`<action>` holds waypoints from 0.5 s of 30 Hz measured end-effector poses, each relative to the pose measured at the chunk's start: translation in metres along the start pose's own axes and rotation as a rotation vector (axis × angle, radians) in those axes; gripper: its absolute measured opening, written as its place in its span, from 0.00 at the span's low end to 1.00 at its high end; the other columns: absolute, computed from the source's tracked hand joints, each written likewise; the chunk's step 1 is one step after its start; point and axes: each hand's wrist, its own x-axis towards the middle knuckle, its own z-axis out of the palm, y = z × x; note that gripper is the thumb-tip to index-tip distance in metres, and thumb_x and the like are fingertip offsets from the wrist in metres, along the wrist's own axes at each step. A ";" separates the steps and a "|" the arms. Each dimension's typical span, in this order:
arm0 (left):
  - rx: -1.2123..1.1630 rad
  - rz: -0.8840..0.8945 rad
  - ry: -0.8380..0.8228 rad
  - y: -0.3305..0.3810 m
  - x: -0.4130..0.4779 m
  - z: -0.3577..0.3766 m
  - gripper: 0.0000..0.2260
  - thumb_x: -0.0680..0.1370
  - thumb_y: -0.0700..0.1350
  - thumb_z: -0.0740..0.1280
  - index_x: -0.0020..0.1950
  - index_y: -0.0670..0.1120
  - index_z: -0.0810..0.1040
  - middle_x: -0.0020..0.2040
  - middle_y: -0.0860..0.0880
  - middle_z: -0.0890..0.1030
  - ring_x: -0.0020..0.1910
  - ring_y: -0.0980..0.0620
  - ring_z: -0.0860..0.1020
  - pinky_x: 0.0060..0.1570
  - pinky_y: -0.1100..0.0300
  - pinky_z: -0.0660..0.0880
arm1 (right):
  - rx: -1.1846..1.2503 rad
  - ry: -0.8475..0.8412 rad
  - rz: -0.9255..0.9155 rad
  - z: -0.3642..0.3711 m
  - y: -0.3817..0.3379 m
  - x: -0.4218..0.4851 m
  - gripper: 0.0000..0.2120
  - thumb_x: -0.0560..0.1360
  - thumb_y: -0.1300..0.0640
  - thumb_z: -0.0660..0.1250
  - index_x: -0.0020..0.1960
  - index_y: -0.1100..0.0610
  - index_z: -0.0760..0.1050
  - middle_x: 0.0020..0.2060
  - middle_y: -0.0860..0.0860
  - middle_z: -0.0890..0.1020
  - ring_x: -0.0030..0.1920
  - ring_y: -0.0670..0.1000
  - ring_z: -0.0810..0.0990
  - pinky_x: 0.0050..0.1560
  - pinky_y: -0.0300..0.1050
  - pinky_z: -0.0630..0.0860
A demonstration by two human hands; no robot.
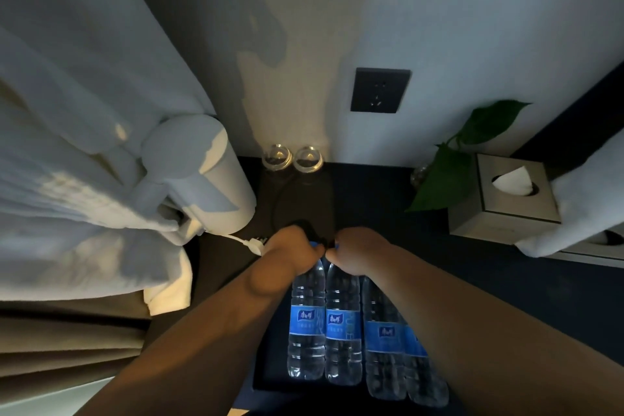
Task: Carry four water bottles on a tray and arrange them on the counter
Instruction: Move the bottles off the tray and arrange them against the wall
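Front-centre on the dark counter (388, 199), four water bottles stand upright in a row left to right, long axes vertical, caps up. The first bottle (305, 321) and second bottle (342, 324) sit on the dark tray (266, 378), touching or nearly touching each other. The third bottle (383, 341) and fourth bottle (422, 368) are just right of them, tops hidden under the right forearm. I can't tell if those two are on the tray or already on the counter, since it's dark on dark. The hands are side by side, almost touching, each on its own bottle. The left hand (292, 252) is curled round the neck of the first bottle, and the right hand (356, 253) is curled round the neck of the second. A bit of blue cap shows between the knuckles on both. Both grips are from above, straight down the bottle axis, so my read is a vertical lift is what comes next. The open counter lies directly ahead of the hands, between them and the two glasses (277, 157) at the wall. The kettle (202, 172) and its loose plug (254, 245) are close on the left, right beside the left hand, so that's the side to watch. The tissue box (506, 206) is well off to the right. The right hand is nearer to the third and fourth bottles.
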 end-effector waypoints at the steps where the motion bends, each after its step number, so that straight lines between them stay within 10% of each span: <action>1: -0.015 0.002 -0.014 0.000 -0.002 -0.004 0.16 0.73 0.61 0.68 0.42 0.48 0.76 0.40 0.48 0.79 0.42 0.49 0.79 0.38 0.57 0.74 | 0.009 0.001 -0.011 -0.003 -0.001 -0.003 0.13 0.77 0.46 0.62 0.41 0.54 0.76 0.34 0.51 0.78 0.34 0.51 0.76 0.38 0.47 0.73; 15: -0.034 0.211 -0.099 0.007 -0.062 -0.052 0.12 0.71 0.57 0.69 0.41 0.49 0.83 0.37 0.48 0.83 0.39 0.50 0.81 0.41 0.54 0.79 | -0.123 -0.005 -0.162 -0.026 -0.018 -0.072 0.17 0.80 0.41 0.64 0.42 0.53 0.78 0.34 0.49 0.79 0.35 0.50 0.79 0.38 0.47 0.73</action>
